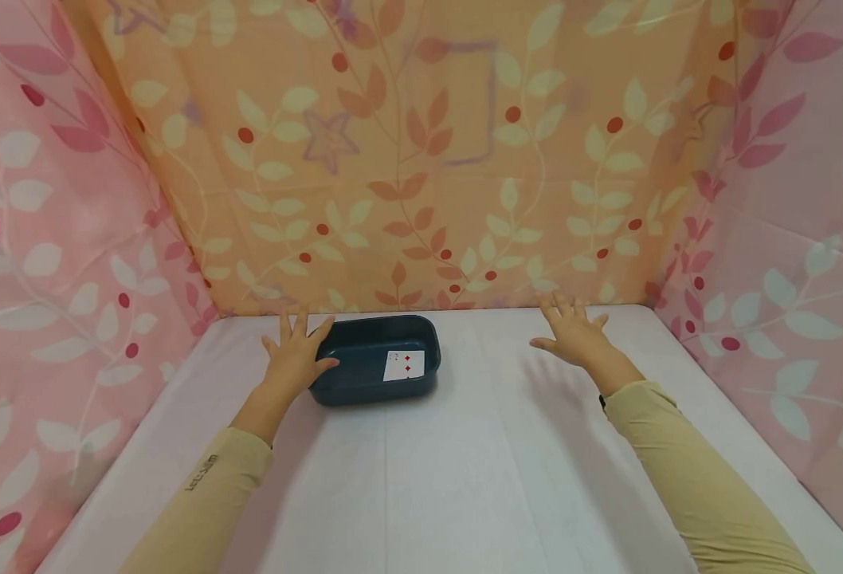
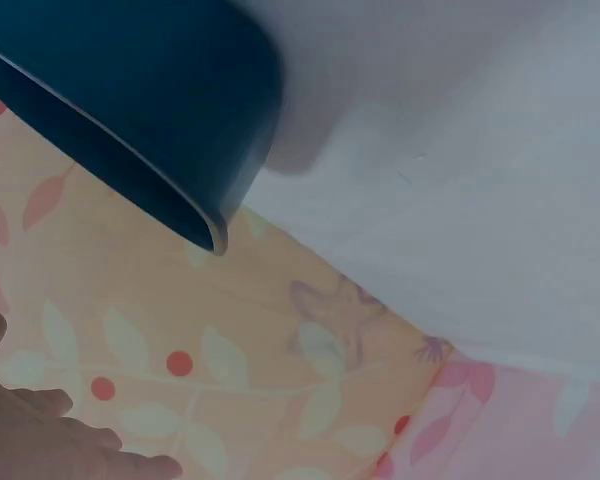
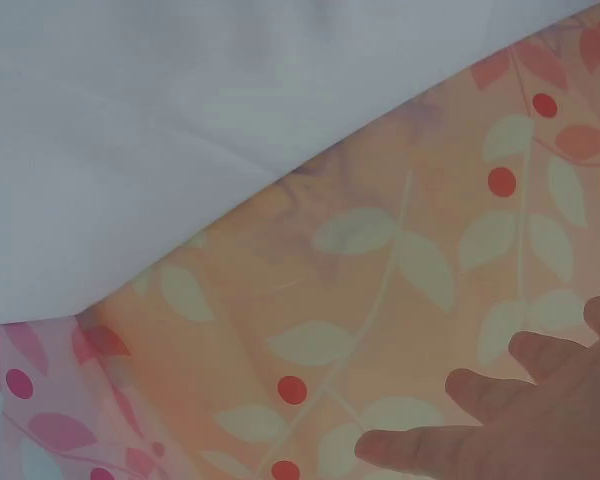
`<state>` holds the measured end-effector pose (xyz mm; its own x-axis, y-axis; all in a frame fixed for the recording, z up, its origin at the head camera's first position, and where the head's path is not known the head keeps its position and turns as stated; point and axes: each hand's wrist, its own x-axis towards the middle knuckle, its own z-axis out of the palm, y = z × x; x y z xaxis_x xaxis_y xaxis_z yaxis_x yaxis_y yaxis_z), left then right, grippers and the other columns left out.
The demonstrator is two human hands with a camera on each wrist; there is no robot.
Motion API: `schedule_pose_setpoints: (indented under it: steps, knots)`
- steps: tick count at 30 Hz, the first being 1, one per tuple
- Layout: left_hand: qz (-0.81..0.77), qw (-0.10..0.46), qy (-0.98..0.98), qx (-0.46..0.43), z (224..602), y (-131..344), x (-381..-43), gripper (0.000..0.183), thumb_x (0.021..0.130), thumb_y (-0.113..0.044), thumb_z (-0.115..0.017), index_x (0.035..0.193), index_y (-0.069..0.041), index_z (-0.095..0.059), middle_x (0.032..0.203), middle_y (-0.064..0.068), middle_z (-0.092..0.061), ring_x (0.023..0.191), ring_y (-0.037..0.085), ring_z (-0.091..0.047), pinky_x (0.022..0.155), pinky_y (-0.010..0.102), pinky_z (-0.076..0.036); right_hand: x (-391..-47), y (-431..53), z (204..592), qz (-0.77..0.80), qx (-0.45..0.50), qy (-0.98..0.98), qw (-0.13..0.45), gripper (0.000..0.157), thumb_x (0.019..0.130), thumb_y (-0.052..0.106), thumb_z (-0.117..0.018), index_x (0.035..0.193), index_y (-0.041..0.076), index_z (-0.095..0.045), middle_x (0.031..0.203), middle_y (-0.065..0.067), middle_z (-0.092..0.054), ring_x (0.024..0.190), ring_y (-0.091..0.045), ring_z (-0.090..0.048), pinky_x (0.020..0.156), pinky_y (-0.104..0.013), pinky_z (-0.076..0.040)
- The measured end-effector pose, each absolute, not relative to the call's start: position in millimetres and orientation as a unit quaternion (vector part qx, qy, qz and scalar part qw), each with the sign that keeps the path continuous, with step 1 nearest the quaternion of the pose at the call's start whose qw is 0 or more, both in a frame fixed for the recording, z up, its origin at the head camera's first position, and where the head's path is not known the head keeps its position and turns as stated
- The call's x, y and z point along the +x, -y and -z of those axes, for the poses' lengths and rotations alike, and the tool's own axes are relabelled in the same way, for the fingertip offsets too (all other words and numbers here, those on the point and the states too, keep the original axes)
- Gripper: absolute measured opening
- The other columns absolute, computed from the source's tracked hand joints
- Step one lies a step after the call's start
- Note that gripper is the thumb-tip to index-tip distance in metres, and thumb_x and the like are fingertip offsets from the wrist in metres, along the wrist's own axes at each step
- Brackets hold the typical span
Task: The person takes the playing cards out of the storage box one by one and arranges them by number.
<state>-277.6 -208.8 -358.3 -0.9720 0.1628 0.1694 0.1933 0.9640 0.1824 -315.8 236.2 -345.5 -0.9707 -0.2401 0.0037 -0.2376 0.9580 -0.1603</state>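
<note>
A dark blue rectangular tub (image 1: 364,392) stands on the white table, left of centre toward the back. Inside it, at the right end, lies a white playing card (image 1: 403,366) with red diamonds. My left hand (image 1: 294,355) is spread beside the tub's left end, its thumb and forefinger overlapping the rim in the head view. In the left wrist view the tub (image 2: 180,110) fills the upper left, and spread fingers of the left hand (image 2: 40,430) show at the lower left. Off to the right, my right hand (image 1: 574,333) hovers with spread fingers, holding nothing.
White cloth covers the table (image 1: 450,478). An orange leaf-patterned curtain (image 1: 464,199) hangs along the back edge. Pink patterned curtains close in the left side (image 1: 56,263) and the right side (image 1: 801,263).
</note>
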Motion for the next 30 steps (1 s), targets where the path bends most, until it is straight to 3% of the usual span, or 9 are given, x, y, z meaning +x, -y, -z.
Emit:
schedule_pose_setpoints:
  steps: [8,14,22,30]
  knots:
    - [0.242,0.049,0.966,-0.078,375,214,-282,0.075,0.096,-0.028,-0.062,0.155,-0.007,-0.02,0.158,0.027,0.003,0.141,0.053,0.006,0.104,0.074,-0.011,-315,-230,348,0.072,-0.128,-0.989,0.002,0.085,0.095,0.041,-0.06,0.155,0.004,-0.013,0.156,-0.031,-0.007,0.138,-0.058,-0.003,0.095,-0.083,-0.009]
    - [0.423,0.072,0.902,-0.043,398,219,-284,0.071,0.102,-0.017,-0.051,0.155,-0.002,-0.007,0.159,0.024,0.001,0.145,0.042,0.001,0.115,0.058,-0.007,-315,-223,358,0.074,-0.155,-0.984,-0.05,0.079,0.095,0.038,-0.062,0.152,0.0,-0.022,0.153,-0.03,-0.02,0.137,-0.055,-0.016,0.096,-0.081,-0.016]
    - [0.599,0.094,0.794,0.055,420,222,-294,0.072,0.1,0.002,-0.045,0.155,-0.004,0.001,0.159,0.021,-0.005,0.146,0.036,-0.005,0.118,0.041,-0.007,-319,-201,375,0.14,-0.21,-0.96,-0.12,0.076,0.093,0.025,-0.067,0.149,-0.006,-0.027,0.147,-0.032,-0.034,0.132,-0.051,-0.033,0.106,-0.065,-0.028]
    - [0.698,0.08,0.706,0.084,426,226,-306,0.074,0.096,0.016,-0.034,0.155,-0.007,0.005,0.16,0.017,0.0,0.147,0.029,-0.001,0.118,0.034,-0.007,-321,-164,386,0.242,-0.234,-0.933,-0.126,0.072,0.093,0.021,-0.067,0.147,-0.009,-0.029,0.146,-0.03,-0.037,0.135,-0.045,-0.033,0.111,-0.056,-0.027]
